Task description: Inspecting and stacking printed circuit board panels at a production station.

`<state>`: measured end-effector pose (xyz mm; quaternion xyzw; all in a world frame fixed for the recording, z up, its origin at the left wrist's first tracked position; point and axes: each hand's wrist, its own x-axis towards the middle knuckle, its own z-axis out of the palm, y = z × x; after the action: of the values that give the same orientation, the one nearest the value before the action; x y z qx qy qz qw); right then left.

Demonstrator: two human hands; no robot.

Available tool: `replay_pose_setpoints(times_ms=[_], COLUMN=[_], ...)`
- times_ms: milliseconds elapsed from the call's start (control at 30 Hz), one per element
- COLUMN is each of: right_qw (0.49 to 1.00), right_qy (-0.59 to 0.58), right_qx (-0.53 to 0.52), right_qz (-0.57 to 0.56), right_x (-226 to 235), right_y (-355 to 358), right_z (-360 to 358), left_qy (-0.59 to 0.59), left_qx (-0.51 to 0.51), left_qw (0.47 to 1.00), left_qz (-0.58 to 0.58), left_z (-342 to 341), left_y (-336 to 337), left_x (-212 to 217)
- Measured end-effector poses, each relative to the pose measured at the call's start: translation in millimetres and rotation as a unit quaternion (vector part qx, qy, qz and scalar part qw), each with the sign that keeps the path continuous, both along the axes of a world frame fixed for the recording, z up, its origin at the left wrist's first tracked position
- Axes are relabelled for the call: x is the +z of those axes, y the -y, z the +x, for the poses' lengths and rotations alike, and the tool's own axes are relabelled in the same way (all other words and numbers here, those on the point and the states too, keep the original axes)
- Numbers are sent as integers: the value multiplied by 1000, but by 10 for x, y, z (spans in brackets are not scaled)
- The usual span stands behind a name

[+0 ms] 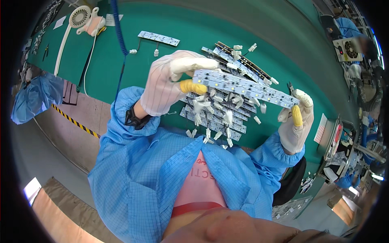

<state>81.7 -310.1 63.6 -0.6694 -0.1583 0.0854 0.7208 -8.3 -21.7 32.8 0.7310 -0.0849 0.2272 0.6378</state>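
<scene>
Between my two gloved hands a long white LED circuit board strip (245, 87) is held up, its face with small yellowish LEDs turned toward me. My left hand (174, 79) pinches its left end, the thumb in a yellow finger cot. At the lower right end, my right hand (298, 117) grips it, also with a yellow cot on the thumb. Below and behind it lies a pile of similar LED strips (239, 128) with white plug connectors (228, 117) on short wires. Part of the pile is hidden by the held strip.
One separate LED strip (159, 38) with two connectors lies farther back on the green mat (182, 20). A small white fan (81, 17) stands at the far left, near a coiled blue cord (117, 28). At right are a tray (334, 139) and a boxed fan unit (347, 50).
</scene>
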Motion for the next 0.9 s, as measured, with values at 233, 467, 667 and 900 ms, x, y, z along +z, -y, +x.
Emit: replay_pose_setpoints(times_ms=[233, 467, 667, 900], right_qw=[989, 994, 998, 998], right_qy=[-42, -43, -27, 0], right_qx=[127, 94, 57, 65], right_qz=[71, 40, -14, -3], right_x=[-12, 59, 130, 152], right_y=[87, -11, -107, -170], right_z=[54, 14, -41, -84], left_qy=[-15, -53, -8, 4], left_qx=[13, 24, 26, 65], left_qw=[996, 998, 998, 997], left_qz=[84, -11, -61, -31], left_z=[-32, -27, -21, -24], left_y=[-123, -122, -114, -182], left_x=[-21, 19, -71, -130])
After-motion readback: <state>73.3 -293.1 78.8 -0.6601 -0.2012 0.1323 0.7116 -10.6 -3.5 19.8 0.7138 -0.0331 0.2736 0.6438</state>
